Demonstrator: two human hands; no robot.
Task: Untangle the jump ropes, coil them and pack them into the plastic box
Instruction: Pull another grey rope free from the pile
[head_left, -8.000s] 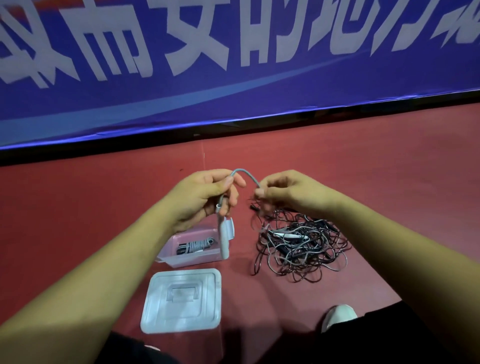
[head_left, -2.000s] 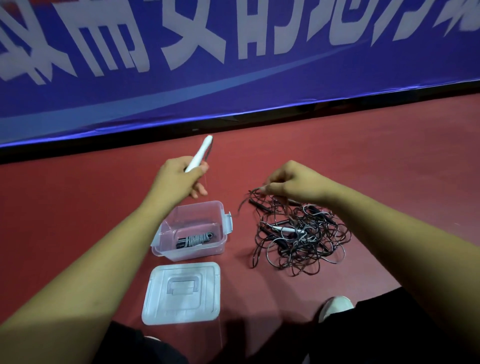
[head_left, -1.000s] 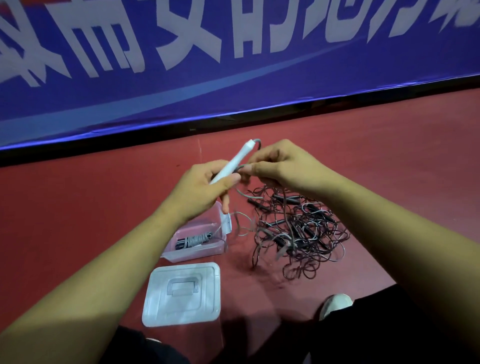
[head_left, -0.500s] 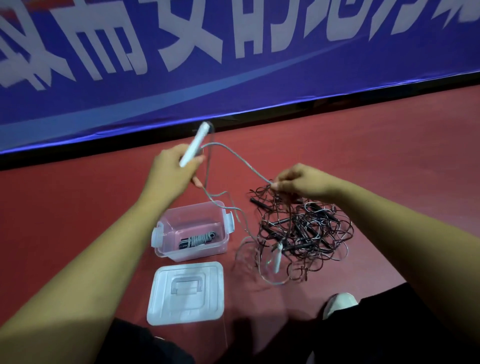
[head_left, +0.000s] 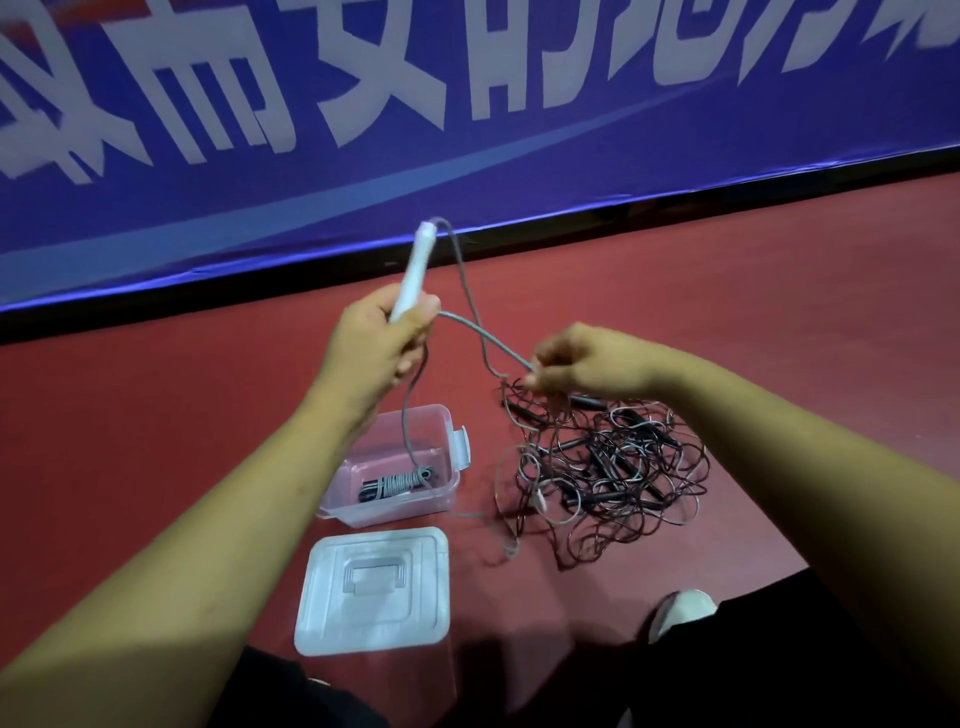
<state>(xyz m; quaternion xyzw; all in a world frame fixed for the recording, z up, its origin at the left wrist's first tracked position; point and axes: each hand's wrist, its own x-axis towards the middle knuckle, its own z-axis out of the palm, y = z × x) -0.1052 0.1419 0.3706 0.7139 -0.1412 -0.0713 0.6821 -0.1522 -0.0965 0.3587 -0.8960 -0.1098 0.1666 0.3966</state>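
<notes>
Up front, left hand (head_left: 376, 340) gripping slim white handle (head_left: 413, 273), right hand (head_left: 582, 361) pinching thin grey cord (head_left: 485, 338), wiry tangle (head_left: 602, 467) below

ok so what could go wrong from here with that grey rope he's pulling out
The grey rope runs from the white handle in the left hand to the right hand's fingers, then into the tangled pile. Pulling harder could tighten a knot there or drag the whole pile along.

A slack loop hangs into the open plastic box beside the coiled rope. It might snag that coil or tip the box.
</notes>
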